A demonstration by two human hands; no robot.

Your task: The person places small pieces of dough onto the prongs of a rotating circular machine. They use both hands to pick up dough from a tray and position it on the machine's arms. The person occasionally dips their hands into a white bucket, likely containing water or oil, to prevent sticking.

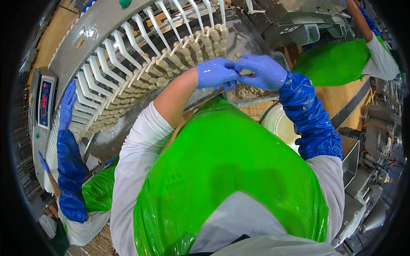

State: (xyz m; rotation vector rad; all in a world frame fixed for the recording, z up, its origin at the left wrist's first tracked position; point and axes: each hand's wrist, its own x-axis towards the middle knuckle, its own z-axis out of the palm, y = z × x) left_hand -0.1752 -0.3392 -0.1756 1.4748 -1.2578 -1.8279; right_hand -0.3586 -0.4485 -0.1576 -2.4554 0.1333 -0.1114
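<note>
Here we are at the hook rack [158,30], its white arms fanning round in a long curve, and the sausage links [163,65] are hanging from it, pale and plump, loop after loop along its near side. Just off the rack's right end, fingertip to fingertip, it's the left hand [216,73] meeting the right hand [262,72], both in blue-violet gloves! The left grip is curled in with the fingers bunched; whether it has hold of anything, I cannot tell. The right grip is bent into a pinch, a pale scrap [247,71] peeping out at the fingers, too small to name, and whether it's grasped I can't say either.

Past the rack's right end there's a metal tray [252,102] with a crumbly pale mass [247,91] in it, and farther out to the right, a pale bucket [279,123]. Over on the rack's left, a scale [44,100] with a lit red display, and right against the rack's arms there, a co-worker's gloved hand [67,106], fingers outstretched! Well off to the rack's right, another co-worker's green apron [331,62].
</note>
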